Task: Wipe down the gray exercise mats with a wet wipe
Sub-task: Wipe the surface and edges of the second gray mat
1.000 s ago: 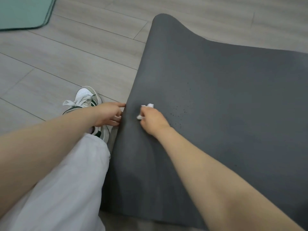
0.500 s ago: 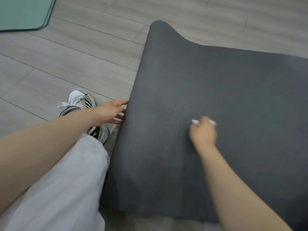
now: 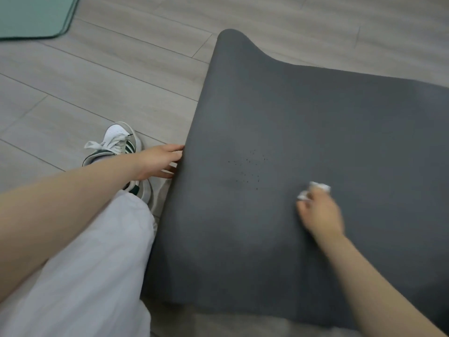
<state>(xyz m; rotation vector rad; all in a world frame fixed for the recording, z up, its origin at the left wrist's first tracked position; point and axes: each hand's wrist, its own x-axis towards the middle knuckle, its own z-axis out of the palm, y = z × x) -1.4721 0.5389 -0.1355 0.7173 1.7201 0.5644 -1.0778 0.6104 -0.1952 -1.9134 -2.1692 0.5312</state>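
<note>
A dark gray exercise mat [image 3: 303, 113] lies on the floor and fills the right half of the view. Small dark specks [image 3: 247, 169] dot its middle. My right hand [image 3: 320, 215] rests on the mat right of the specks and grips a crumpled white wet wipe [image 3: 315, 189], which shows past its fingers. The hand is blurred. My left hand [image 3: 160, 161] lies at the mat's left edge, its fingers straight and touching that edge.
A white and green sneaker [image 3: 116, 149] and a white trouser leg [image 3: 85, 276] are left of the mat. A teal mat [image 3: 31, 15] lies at the top left corner. Light wood-look floor planks [image 3: 97, 76] surround the mats.
My right hand has swept the wipe from the mat's left edge rightward across the specks to the middle. My left hand has stayed at the edge.
</note>
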